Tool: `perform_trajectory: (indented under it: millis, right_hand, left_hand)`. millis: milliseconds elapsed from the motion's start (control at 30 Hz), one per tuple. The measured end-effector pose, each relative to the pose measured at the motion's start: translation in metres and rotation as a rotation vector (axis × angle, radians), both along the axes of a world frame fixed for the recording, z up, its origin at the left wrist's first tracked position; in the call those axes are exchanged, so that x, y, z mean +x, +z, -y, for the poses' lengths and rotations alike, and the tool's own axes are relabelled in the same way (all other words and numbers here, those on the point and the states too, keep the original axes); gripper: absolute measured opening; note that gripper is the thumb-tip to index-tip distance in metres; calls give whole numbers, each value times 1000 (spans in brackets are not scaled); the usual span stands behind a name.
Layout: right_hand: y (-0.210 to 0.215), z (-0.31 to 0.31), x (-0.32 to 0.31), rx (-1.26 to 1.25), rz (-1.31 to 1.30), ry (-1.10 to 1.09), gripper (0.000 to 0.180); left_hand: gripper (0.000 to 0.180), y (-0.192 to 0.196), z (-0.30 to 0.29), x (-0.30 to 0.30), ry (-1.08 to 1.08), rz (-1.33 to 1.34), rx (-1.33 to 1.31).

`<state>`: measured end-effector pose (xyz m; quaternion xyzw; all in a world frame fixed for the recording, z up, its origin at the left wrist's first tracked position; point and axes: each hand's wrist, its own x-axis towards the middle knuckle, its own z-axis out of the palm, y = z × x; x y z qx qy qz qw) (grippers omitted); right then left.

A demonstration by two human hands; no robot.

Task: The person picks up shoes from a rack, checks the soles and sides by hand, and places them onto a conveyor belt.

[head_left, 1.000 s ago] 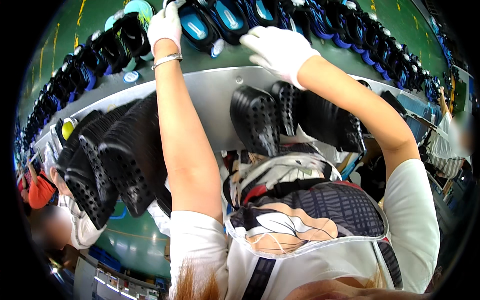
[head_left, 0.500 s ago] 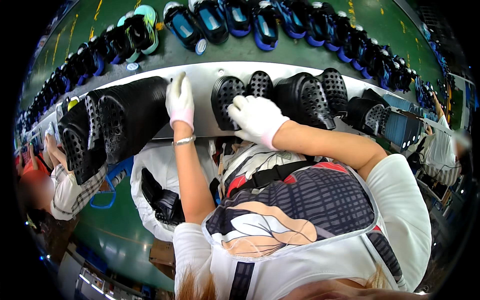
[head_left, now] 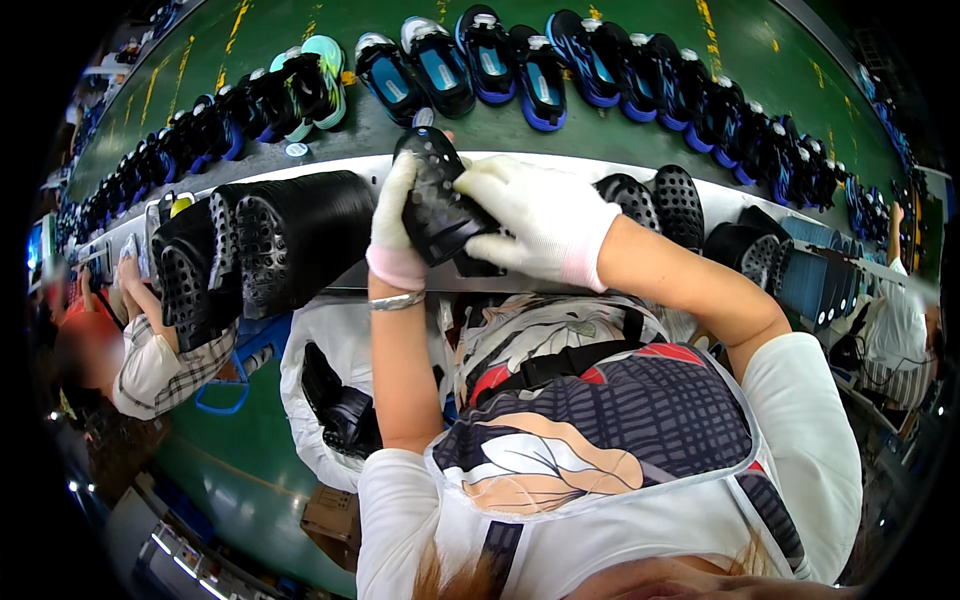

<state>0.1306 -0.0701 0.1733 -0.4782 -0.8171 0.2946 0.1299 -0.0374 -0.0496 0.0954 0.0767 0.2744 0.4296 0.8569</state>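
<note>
A black perforated plastic shell [head_left: 440, 190], rounded at its far end like the front of a shoe, is held tilted above the metal bench. My left hand [head_left: 394, 215], in a white glove with a pink cuff, wraps its left side. My right hand [head_left: 540, 220], also gloved, pinches its right edge between thumb and fingers. The palm side of both hands is hidden. Left of my left hand lies a long nested stack of similar black shells [head_left: 305, 225]. More shells [head_left: 680, 205] stand on the bench beyond my right hand, partly covered by it.
Behind the narrow bench [head_left: 345, 165], a curved row of black and blue sneakers [head_left: 490, 60] stands on a dark surface. A white bag [head_left: 310, 420] with black pieces inside hangs below the bench. Other people [head_left: 150, 365] sit at left and right. Blue-grey stacked sheets [head_left: 810, 280] lie at right.
My right hand has lifted a shell off the bench and brought it left. My left hand, previously flat beside the long stack, now grips it too. The whole view has shifted slightly.
</note>
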Motion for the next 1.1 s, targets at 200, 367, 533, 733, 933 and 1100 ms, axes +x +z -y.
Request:
perform_trajectory:
  millis: [200, 367, 533, 733, 933, 1100]
  right_hand:
    - [-25, -39, -17, -395, 9, -237, 50]
    - [-52, -82, -35, -360, 216, -281, 44]
    - [-81, -151, -43, -291, 567, -220, 40]
    - [-77, -211, -91, -298, 850, 28, 33]
    - [-128, -230, -117, -229, 838, -61, 23]
    - [-171, -226, -113, -133, 646, -306, 22]
  left_hand:
    - [36, -51, -33, 5, 302, -267, 45]
    - [49, -61, -74, 9, 427, -614, 40]
    - [35, -121, -95, -3, 165, -1340, 485]
    - [25, -132, -98, -4, 19, -1520, 704]
    - [30, -152, -129, -4, -222, -1585, 440]
    - [33, -152, -146, 0, -344, -1506, 233]
